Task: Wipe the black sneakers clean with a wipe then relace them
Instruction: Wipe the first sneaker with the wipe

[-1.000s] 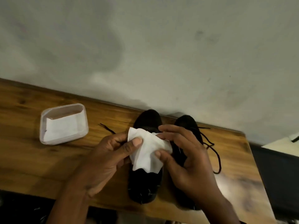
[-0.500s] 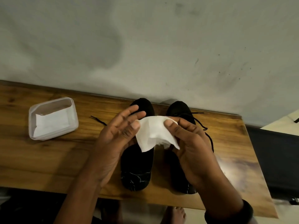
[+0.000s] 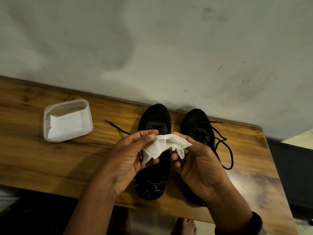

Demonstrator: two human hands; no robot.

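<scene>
Head view. Wooden table (image 3: 50, 163) against a stained pale wall (image 3: 152, 48). Left of the unlaced sneaker (image 3: 155, 119), a clear tub (image 3: 67, 120) of wipes and a loose lace (image 3: 116, 128); right of it, the laced sneaker (image 3: 196, 122). Just above that unlaced sneaker, a white wipe (image 3: 162, 146), pinched by thumb and curled fingers of the left hand (image 3: 128, 160), gripped at its other end by the right hand (image 3: 198, 163). Spread flat half a second ago, left fingers splayed; now crumpled.

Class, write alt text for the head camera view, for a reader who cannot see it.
The left hand and right hand hold a crumpled white wipe over two black sneakers on a wooden table. A clear tub of wipes stands to their left, near a loose lace.
</scene>
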